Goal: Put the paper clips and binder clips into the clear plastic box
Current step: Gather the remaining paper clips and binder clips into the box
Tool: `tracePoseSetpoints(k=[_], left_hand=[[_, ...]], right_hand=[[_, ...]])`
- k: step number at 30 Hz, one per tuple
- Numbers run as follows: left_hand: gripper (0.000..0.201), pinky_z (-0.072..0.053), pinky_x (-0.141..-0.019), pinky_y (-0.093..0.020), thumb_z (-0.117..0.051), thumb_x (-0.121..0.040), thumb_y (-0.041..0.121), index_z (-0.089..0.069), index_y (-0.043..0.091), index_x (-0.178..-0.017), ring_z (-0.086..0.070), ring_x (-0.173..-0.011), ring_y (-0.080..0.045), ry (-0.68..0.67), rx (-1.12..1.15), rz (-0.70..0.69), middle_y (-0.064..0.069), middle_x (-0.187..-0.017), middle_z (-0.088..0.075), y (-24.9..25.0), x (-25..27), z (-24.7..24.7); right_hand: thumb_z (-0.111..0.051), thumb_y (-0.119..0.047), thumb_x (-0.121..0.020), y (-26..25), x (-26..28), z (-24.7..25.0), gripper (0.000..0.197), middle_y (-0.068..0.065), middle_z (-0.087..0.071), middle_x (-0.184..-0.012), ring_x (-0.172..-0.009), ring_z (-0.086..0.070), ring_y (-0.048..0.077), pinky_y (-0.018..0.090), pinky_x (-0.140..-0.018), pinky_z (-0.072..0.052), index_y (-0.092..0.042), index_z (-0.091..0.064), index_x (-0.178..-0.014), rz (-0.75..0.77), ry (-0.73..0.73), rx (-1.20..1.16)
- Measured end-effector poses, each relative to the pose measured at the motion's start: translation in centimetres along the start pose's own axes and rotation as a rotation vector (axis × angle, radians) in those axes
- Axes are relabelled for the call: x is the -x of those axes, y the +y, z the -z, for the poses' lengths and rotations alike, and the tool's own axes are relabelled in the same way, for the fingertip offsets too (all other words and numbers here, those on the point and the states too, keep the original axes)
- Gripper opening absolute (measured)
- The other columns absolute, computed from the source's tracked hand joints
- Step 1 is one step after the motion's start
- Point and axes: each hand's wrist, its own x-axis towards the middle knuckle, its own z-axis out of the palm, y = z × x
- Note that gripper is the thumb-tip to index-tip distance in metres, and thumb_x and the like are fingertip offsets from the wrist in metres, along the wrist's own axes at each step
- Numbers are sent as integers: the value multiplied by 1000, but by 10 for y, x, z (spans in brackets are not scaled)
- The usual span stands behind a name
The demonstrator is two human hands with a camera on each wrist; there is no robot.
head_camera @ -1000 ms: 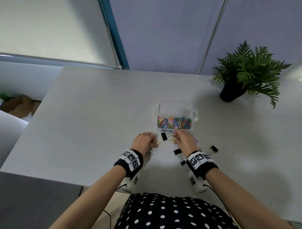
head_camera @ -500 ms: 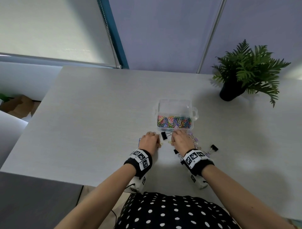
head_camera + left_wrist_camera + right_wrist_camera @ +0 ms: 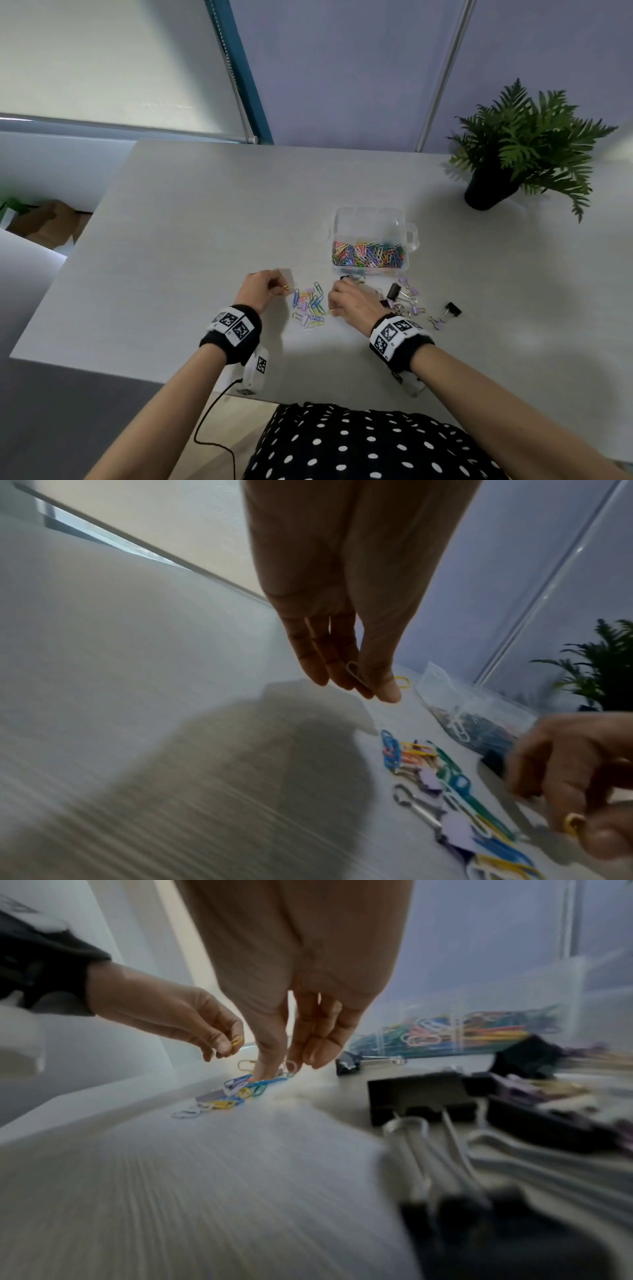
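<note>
Two hands are working over the table point(image 3: 178, 219). My left hand point(image 3: 259, 289) is hovering just left of the loose paper clips point(image 3: 310, 306), pinching a yellow clip point(image 3: 286, 287) between thumb and fingers; the left wrist view is also showing a pale clip against my fingertips point(image 3: 356, 673). My right hand point(image 3: 352, 303) is reaching down at the right edge of that pile, fingers point(image 3: 270, 1053) touching the clips, with a yellow clip point(image 3: 573, 822) pinched at the thumb. Binder clips point(image 3: 406, 299), black and lilac, are lying just right of my right hand, one black clip point(image 3: 452, 310) sitting farther right. Beyond the pile, the box point(image 3: 371, 245) is standing open, already holding many colored clips in its near part. A plant point(image 3: 524, 150) is standing far right.
</note>
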Motion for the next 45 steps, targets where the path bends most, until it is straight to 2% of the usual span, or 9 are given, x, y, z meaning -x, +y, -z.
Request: tracePoseSetpoints(k=[4, 7, 9, 13, 18, 21, 28, 35, 45], left_hand=[[10, -41, -86, -26, -67, -78, 9, -70, 8, -87, -58, -100, -27, -114, -125, -81, -10, -106, -63, -6, 11, -8], [18, -40, -83, -19, -62, -83, 14, -67, 12, -100, -53, -108, -17, -154, -176, -161, -2, -120, -55, -6, 31, -27], [15, -36, -72, -7, -60, -84, 12, -66, 11, -98, -53, -102, -14, -145, -143, -160, -2, -120, -53, -5, 40, -38], [13, -37, -64, -7, -57, -84, 5, -66, 5, -93, -59, -93, -19, -173, -119, -197, -8, -115, -55, 3, 41, -54], [14, -34, -59, -2, -52, -86, -1, -65, -2, -92, -58, -92, -28, -276, -76, -217, -11, -101, -58, 15, 30, -68], [9, -40, -69, -15, -59, -84, 7, -66, 7, -90, -63, -90, -24, -271, -97, -218, -7, -97, -61, 17, 24, -60], [3, -50, -82, -33, -68, -77, 13, -69, 12, -80, -61, -87, -21, -125, -76, -187, -4, -90, -67, 15, 8, -33], [30, -48, -89, -36, -61, -86, 14, -53, 15, -114, -60, -93, -23, -186, -161, -128, -8, -103, -65, 38, -19, -35], [13, -49, -85, -34, -53, -88, 12, -63, 13, -97, -58, -98, -25, -147, -445, -203, -8, -107, -57, 57, -21, -48]], right_hand=[[-58, -3, -81, -19, -13, 5, 3, 8, -34, -147, -137, -24, 24, 43, -107, -27, -5, -59, -80, 201, -113, 124], [-57, -3, -81, -23, -22, 3, 11, 1, -23, -153, -142, -15, 21, 43, -108, -22, -7, -61, -91, 219, -228, 191], [-56, 0, -82, -19, -22, 1, 23, 4, -29, -150, -140, -20, 23, 43, -109, -24, -3, -60, -105, 220, -222, 190], [-59, 8, -78, 0, -5, -13, 41, 15, -46, -138, -131, -37, 29, 44, -106, -35, 2, -54, -118, 249, -120, 130], [-65, -1, -74, 15, 28, -11, 14, 12, -63, -97, -93, -57, 30, 43, -74, -52, -5, -57, -85, 180, 13, 76], [-64, -7, -78, 18, 36, -3, 10, 11, -61, -85, -86, -53, 28, 40, -71, -47, -6, -55, -80, 88, 53, 47], [-63, -15, -81, 17, 27, 7, 10, 4, -61, -89, -92, -49, 20, 39, -76, -45, -11, -54, -82, -133, 88, -89], [-64, -14, -80, 13, 40, 6, 7, 3, -58, -89, -86, -53, 20, 38, -73, -47, -11, -58, -81, -192, 54, -124], [-60, -7, -78, 10, 67, -23, 18, 9, -60, -103, -101, -50, 25, 33, -77, -41, -8, -55, -95, -217, 36, 83]])
